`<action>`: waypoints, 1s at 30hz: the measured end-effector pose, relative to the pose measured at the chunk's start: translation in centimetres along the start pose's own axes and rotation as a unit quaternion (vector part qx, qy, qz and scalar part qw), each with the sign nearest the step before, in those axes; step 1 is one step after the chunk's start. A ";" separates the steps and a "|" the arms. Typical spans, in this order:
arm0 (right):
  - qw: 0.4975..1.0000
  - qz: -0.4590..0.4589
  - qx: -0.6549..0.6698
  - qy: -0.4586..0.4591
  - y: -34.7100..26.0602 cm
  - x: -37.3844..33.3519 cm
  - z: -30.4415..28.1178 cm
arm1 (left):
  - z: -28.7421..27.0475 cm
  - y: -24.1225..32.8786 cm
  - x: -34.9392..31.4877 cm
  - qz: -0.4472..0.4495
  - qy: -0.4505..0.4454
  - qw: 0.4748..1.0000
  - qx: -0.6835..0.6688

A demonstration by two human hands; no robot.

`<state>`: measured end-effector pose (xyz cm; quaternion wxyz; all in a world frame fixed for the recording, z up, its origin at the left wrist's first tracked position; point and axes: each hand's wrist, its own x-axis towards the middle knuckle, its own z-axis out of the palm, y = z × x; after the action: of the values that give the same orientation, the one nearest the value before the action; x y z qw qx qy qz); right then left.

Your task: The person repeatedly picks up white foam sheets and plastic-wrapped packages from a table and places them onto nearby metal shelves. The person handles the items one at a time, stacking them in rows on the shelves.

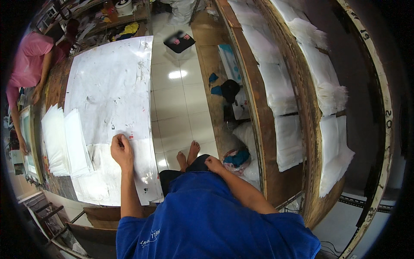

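Nearest the camera, a blue shirt (207, 211) is seen, worn by the person. The left hand (122, 149) is held over the white sheeting (108, 95), its fingers curled in toward the thumb; whether anything is pinched, or the sheeting touched, cannot be told. The right hand (213, 165) is held beside the dark shorts, its fingers also folded inward; its grip is likewise hidden. Bare feet (193, 151) are planted on the tiled floor (172, 123).

The smudged sheeting is spread across the tabletop (59, 84), along the side by the person. Two fanned stacks of white sheets (55, 142) are laid side by side to the left of the left hand, partly over the sheeting. Beyond them, a framed panel (36, 149) is touched by a co-worker's hand (23, 146), below a pink sleeve.

To the right, white sheet piles (289, 142) are rested on wooden shelving (258, 101). Farther ahead, a black item (179, 44) is placed above the floor, and a yellow cloth (130, 28) is seen beyond the tabletop.
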<state>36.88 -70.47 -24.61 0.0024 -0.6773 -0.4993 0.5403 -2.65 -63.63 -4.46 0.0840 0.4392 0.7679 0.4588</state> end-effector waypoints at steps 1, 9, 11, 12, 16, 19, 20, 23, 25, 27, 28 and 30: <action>0.999 -0.032 -0.031 0.012 0.2 -0.3 0.7 | 0.0 -0.2 -0.1 -0.010 -0.006 1.000 -0.007; 0.999 0.015 0.012 0.046 1.4 -1.3 -0.6 | 0.0 -0.2 -0.2 -0.006 -0.014 1.000 0.023; 0.996 0.059 0.029 0.053 0.5 -2.4 -2.9 | 0.0 -0.5 -0.1 0.000 -0.018 1.000 0.025; 0.995 0.052 0.053 0.068 1.4 -2.3 -3.6 | 0.1 -0.6 -0.2 -0.008 -0.027 0.999 0.021; 0.982 -0.007 0.062 0.180 5.4 -0.2 -6.8 | 0.2 -0.8 -0.1 -0.013 -0.043 0.998 0.033; 0.952 -0.071 0.065 0.292 5.0 0.1 -11.3 | 0.6 -0.7 -0.1 -0.011 -0.023 0.999 0.027; 0.944 -0.084 0.051 0.316 3.9 -0.2 -13.4 | 0.7 -0.5 -0.1 -0.012 -0.014 1.000 0.020; 0.902 -0.122 0.014 0.414 0.5 -0.8 -19.1 | 1.1 0.0 0.0 0.006 -0.006 0.999 0.048; 0.899 -0.101 0.033 0.424 -2.2 -0.8 -22.5 | 1.2 0.5 0.0 0.003 -0.013 0.997 0.076; 0.906 -0.077 0.012 0.417 -2.7 0.0 -24.8 | 1.3 0.2 0.1 -0.004 -0.013 0.996 0.090; 0.913 -0.065 -0.017 0.401 -2.7 0.4 -25.5 | 1.3 0.1 0.1 -0.017 -0.010 0.995 0.095; 0.920 -0.048 -0.052 0.385 -2.5 0.7 -26.0 | 1.6 0.0 0.0 -0.018 -0.007 0.993 0.113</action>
<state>54.25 -54.80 -12.96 0.1851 -0.8077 -0.5188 0.2102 -1.80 -62.61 -5.33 0.0477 0.4349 0.8222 0.3641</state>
